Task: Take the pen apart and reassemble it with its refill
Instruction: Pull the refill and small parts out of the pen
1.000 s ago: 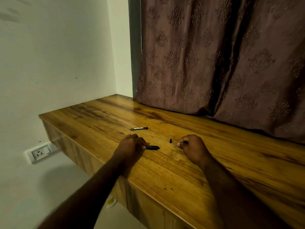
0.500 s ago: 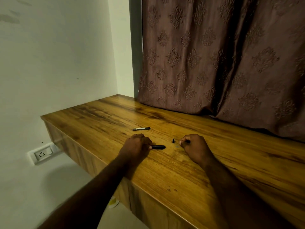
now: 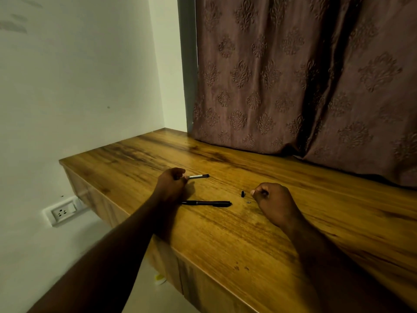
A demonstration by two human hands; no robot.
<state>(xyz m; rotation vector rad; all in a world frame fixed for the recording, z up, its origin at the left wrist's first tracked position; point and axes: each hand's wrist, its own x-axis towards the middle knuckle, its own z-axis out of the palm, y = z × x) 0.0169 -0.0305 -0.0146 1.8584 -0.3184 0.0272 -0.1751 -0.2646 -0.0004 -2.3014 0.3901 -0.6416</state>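
The pen is seen taken apart, so the dismantling is judged done and the reassembly is left. The black barrel (image 3: 206, 203) is laid on the desk (image 3: 225, 245) between the hands. A slim grey piece (image 3: 198, 176), probably the refill, is pinched at its end by the left hand (image 3: 171, 184). A small black cap (image 3: 242, 193) and a tiny part (image 3: 248, 202) are found just beside the right hand (image 3: 274, 202), which is clenched; whether anything is held cannot be told. The desk is of glossy wood; a patterned curtain (image 3: 293, 75) is hung beyond the hands.
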